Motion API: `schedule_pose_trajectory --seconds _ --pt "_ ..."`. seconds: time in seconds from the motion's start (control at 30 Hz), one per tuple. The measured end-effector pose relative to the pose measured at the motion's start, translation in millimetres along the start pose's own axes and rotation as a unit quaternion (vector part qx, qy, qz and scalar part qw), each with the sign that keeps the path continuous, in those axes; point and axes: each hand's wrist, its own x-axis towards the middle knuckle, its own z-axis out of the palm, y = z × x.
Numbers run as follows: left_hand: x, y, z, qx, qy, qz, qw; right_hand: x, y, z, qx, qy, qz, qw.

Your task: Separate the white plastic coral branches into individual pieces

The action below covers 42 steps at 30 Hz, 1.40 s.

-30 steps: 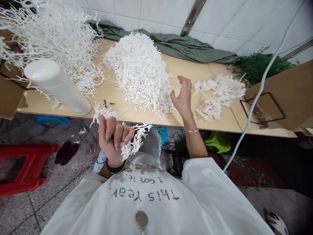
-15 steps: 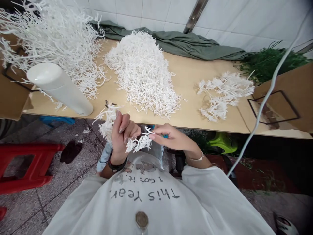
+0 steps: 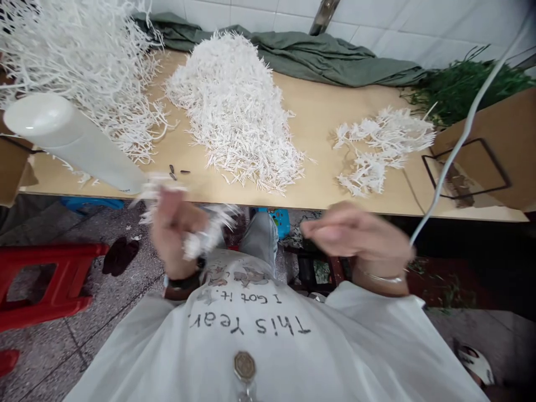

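Off the near edge of the table (image 3: 316, 111), the left hand (image 3: 176, 226) grips white plastic sprigs (image 3: 201, 241); the right hand (image 3: 354, 231), blurred, is pinched closed. Bare tabletop separates the white pile (image 3: 237, 106) from the looser cluster (image 3: 372, 148).

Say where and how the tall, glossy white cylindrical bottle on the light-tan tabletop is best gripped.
Probably grip the bottle around its middle, below the seam under the rounded top, coming from the right. The straight cylindrical body suits a wrap there; it stands near the front edge of the tabletop, and a white heap of branching, plastic-looking strands crowds its far side.
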Motion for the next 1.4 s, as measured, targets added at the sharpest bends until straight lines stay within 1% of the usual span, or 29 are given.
schedule_pose_trajectory --seconds 0.03,0.07,0.1,0.13,0.17,0.2,0.23,0.3,0.37,0.4,0.43,0.47,0.5,0.53,0.6,0.63,0.67,0.7,0.8,0.87,0.97,1.03,1.1,1.17,1.27,1.3,1.33,1.37,1.4 --pt "2 10 -5.0 -0.005 0.001 0.049 0.999 -10 -3 -4 -0.003 0.101 -0.013 0.995" --pt "3 18 -8.2 -0.005 -0.005 0.064 0.998 -17 -6 -8 -0.017 0.214 -0.031 0.976" --pt "3 24 -9.1 -0.012 0.017 0.076 0.997 -21 -8 -11 -0.037 0.322 -0.058 0.944" --pt "3 28 -7.8 -0.022 0.017 0.095 0.995 -19 -8 -14 -0.062 0.408 -0.093 0.906" --pt "4 28 -4.4 -0.031 -0.025 0.130 0.991 -12 -6 -17 -0.090 0.464 -0.125 0.872" --pt "5 25 0.5 -0.037 -0.020 0.135 0.990 1 -1 -20 -0.121 0.499 -0.156 0.844" --pt "6 20 6.3 -0.039 -0.015 0.119 0.992 20 8 -23 -0.153 0.514 -0.180 0.824" --pt "12 9 17.8 -0.053 -0.014 0.080 0.995 64 31 -29 -0.217 0.489 -0.163 0.829" --pt "19 -1 26.1 -0.073 -0.022 0.057 0.995 108 55 -31 -0.269 0.427 -0.105 0.857" --pt "22 -5 28.4 -0.080 -0.021 0.056 0.995 124 64 -28 -0.285 0.413 -0.090 0.860" --pt "25 -7 29.5 -0.083 -0.017 0.059 0.995 135 70 -21 -0.290 0.413 -0.095 0.858" --pt "27 -9 29.5 -0.083 -0.012 0.059 0.995 141 72 -12 -0.274 0.408 -0.115 0.863" --pt "29 -10 28.6 -0.082 -0.006 0.055 0.995 141 70 0 -0.241 0.389 -0.138 0.878" --pt "30 -11 27.0 -0.081 -0.004 0.055 0.995 138 66 14 -0.194 0.351 -0.161 0.902" --pt "31 -11 22.9 -0.081 0.001 0.051 0.995 124 54 39 -0.095 0.242 -0.186 0.948" --pt "31 -11 20.8 -0.085 0.002 0.049 0.995 116 49 50 -0.061 0.188 -0.186 0.962" --pt "30 -11 19.0 -0.091 0.002 0.048 0.995 108 44 59 -0.041 0.150 -0.180 0.971" --pt "29 -10 17.7 -0.099 0.000 0.048 0.994 102 41 66 -0.032 0.129 -0.169 0.977" --pt "24 -8 16.3 -0.129 -0.014 0.042 0.991 93 38 78 -0.004 0.103 -0.121 0.987" --pt "20 -8 16.8 -0.137 -0.021 0.025 0.990 92 39 84 0.027 0.099 -0.105 0.989" --pt "16 -10 16.6 -0.112 -0.017 -0.002 0.994 92 42 93 0.056 0.119 -0.100 0.986" --pt "14 -10 15.6 -0.089 -0.009 -0.011 0.996 92 44 97 0.104 0.132 -0.092 0.981" --pt "11 -9 15.7 -0.088 -0.014 -0.031 0.995 90 45 98 0.181 0.129 -0.089 0.971" --pt "8 -5 18.1 -0.090 -0.036 -0.080 0.992 87 44 96 0.243 0.122 -0.083 0.959" --pt "-2 4 20.6 -0.060 -0.086 -0.138 0.985 75 39 83 0.278 0.071 -0.030 0.957" --pt "-6 8 18.3 -0.053 -0.110 -0.138 0.983 68 36 75 0.269 0.063 -0.014 0.961" --pt "-9 14 13.4 -0.054 -0.135 -0.115 0.983 60 33 63 0.251 0.070 -0.008 0.965" --pt "-13 22 5.8 -0.059 -0.142 -0.080 0.985 51 30 48 0.231 0.091 -0.011 0.969" --pt "-17 30 -4.2 -0.073 -0.158 -0.033 0.984 42 27 31 0.193 0.156 -0.038 0.968"
